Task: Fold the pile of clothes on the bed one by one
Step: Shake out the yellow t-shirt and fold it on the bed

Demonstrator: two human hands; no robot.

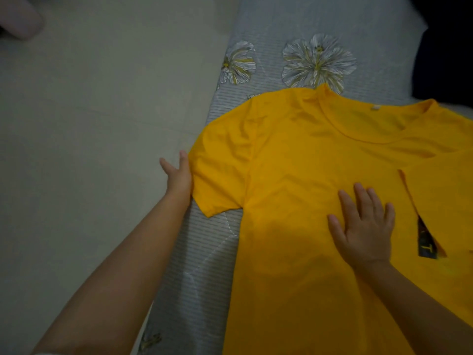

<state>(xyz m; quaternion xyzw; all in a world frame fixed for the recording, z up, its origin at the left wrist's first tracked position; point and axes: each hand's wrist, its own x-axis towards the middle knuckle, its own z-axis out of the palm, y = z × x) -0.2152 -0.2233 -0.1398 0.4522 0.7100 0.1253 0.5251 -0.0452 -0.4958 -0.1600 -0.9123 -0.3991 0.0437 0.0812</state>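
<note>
A yellow T-shirt [302, 160] lies spread on the bed, collar toward the far side. Its right side is folded inward over the chest, and a dark printed patch [426, 242] shows in the gap at the fold. My right hand [363, 226] presses flat on the middle of the shirt, fingers straight and spread. My left hand [179, 175] is at the edge of the left sleeve [217, 175], near the bed's edge; some fingers slip under the sleeve hem and are hidden, so its grip is unclear.
The bed has a grey striped cover [204, 265] with white flower prints [317, 60]. Pale floor [89, 124] lies to the left of the bed. A dark cloth [445, 47] sits at the far right corner.
</note>
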